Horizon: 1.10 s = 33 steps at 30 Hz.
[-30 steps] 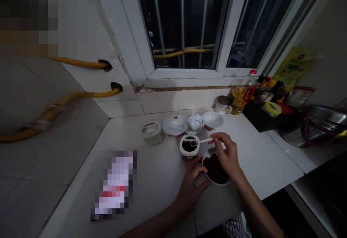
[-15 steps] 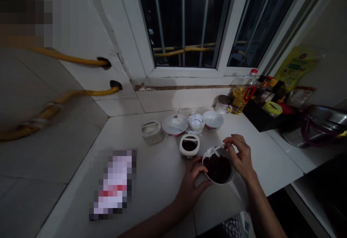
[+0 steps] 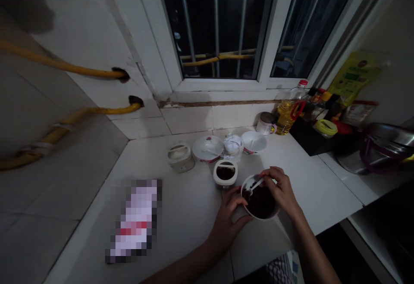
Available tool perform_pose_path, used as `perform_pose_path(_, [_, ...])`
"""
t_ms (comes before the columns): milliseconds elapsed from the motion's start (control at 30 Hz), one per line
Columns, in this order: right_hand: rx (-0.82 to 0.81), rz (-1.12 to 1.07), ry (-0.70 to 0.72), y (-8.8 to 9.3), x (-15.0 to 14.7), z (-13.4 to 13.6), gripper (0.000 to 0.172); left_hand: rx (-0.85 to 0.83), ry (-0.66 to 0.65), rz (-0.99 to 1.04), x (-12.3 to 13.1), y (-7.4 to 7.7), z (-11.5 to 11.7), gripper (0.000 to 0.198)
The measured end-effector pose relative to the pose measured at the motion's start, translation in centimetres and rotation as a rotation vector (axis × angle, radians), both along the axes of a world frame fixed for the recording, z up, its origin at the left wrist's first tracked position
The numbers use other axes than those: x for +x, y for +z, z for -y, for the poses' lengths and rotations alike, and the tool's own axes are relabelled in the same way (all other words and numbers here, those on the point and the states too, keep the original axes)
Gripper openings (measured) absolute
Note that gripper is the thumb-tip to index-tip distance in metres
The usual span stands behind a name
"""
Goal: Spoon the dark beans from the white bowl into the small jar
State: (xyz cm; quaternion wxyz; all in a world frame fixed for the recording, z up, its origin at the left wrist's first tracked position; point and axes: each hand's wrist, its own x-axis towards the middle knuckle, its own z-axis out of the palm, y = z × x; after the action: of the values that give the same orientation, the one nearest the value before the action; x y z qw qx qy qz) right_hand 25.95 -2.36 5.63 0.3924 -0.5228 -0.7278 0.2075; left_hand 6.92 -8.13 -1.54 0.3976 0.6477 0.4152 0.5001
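My left hand (image 3: 226,219) is closed around the left side of a white bowl (image 3: 246,182), fingers at the rim and thumb lower down. Dark, clumpy food (image 3: 260,203) fills much of the bowl. In my right hand (image 3: 282,189), a small white spoon (image 3: 257,185) is pinched over the bowl, its tip down at the left part of the food. Just behind the bowl stands a white-rimmed container (image 3: 225,184) with dark contents inside.
Along the back are a clear container (image 3: 181,165), two white bowls (image 3: 207,146) with a lidded jar (image 3: 233,145) between them, a mug (image 3: 265,126) and an oil bottle (image 3: 286,116). A metal pot (image 3: 388,146) stands right. A blurred-out item (image 3: 136,219) lies left.
My right hand has moved slightly left and down, and the white spoon now shows at the left part of the bowl. My left hand stays on the bowl.
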Motion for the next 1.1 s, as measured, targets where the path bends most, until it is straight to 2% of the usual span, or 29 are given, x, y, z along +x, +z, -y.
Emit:
perform_pose_path(200, [-0.089,-0.181,-0.150,0.5,0.5,0.2,0.017,-0.018,0.002,-0.012,0.1,-0.2,0.0,0.018])
perform_pose_path(500, [-0.267,-0.491,-0.158,0.3,0.3,0.2,0.016,-0.042,-0.009,-0.003,0.0,-0.2,0.0,0.018])
perform_pose_path(833, [-0.241,-0.512,-0.234,0.4,0.2,0.1,0.018,-0.029,-0.004,-0.002,0.0,-0.1,-0.1,0.018])
perform_pose_path(1000, [-0.256,-0.575,-0.215,0.9,0.0,-0.2,0.017,-0.021,0.006,0.003,0.0,-0.1,0.0,0.017])
perform_pose_path(1100, [-0.254,-0.585,-0.178,1.6,-1.1,-0.6,0.020,-0.028,0.020,-0.006,0.0,-0.1,0.0,0.018])
